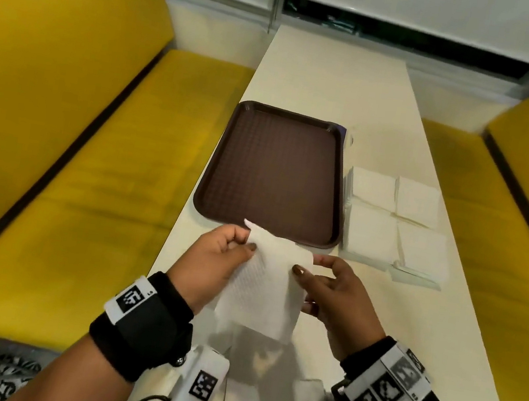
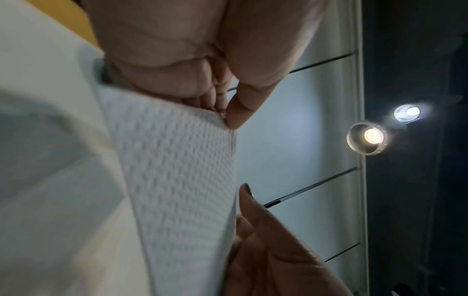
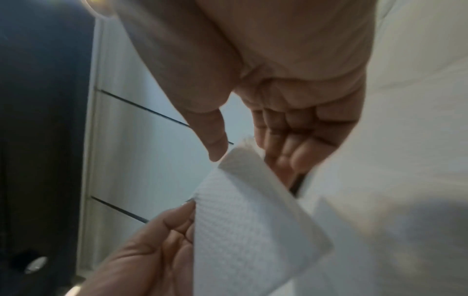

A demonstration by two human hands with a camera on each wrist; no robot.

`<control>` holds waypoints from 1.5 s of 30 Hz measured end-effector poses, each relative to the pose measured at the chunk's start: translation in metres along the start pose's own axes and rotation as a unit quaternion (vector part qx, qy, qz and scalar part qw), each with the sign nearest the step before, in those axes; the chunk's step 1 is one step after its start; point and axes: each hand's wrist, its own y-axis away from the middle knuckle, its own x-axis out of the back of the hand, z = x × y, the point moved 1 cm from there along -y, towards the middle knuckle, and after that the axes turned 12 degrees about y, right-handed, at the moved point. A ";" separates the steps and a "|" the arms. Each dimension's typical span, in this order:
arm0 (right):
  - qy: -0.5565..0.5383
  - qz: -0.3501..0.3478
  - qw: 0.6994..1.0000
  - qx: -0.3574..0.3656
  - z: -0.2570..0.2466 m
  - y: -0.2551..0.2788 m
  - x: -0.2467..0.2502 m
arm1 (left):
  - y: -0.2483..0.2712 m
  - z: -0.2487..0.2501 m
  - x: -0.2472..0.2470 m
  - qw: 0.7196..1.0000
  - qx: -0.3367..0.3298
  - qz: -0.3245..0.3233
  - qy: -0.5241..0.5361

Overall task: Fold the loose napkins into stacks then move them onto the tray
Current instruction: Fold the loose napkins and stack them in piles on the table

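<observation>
Head view: from above the near end of the table [image 1: 327, 82], facing forward and down along it; the tray [image 1: 272, 167] lies mid-frame, beyond both hands.
Left wrist view: very near, under the left hand [image 2: 192, 60], looking up along its fingers past the napkin [image 2: 177, 170] toward ceiling lights [image 2: 371, 137].
Right wrist view: very near, under the right hand [image 3: 291, 80], looking up along its fingers.
Shared: all three views show the napkin and both hands on it.
</observation>
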 end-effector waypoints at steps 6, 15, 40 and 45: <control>0.019 0.078 0.983 0.165 -0.040 0.013 0.009 | 0.000 0.031 0.002 0.994 -0.110 0.017 0.009; 0.167 0.129 0.943 0.256 -0.071 0.019 0.021 | 0.004 0.068 -0.005 0.975 -0.214 -0.025 -0.058; -0.032 0.030 0.997 0.071 -0.078 0.015 0.048 | -0.016 0.062 -0.040 0.989 -0.014 -0.146 0.003; -0.038 0.021 0.996 0.080 -0.070 0.006 0.061 | -0.022 0.053 -0.056 0.990 -0.011 -0.140 0.008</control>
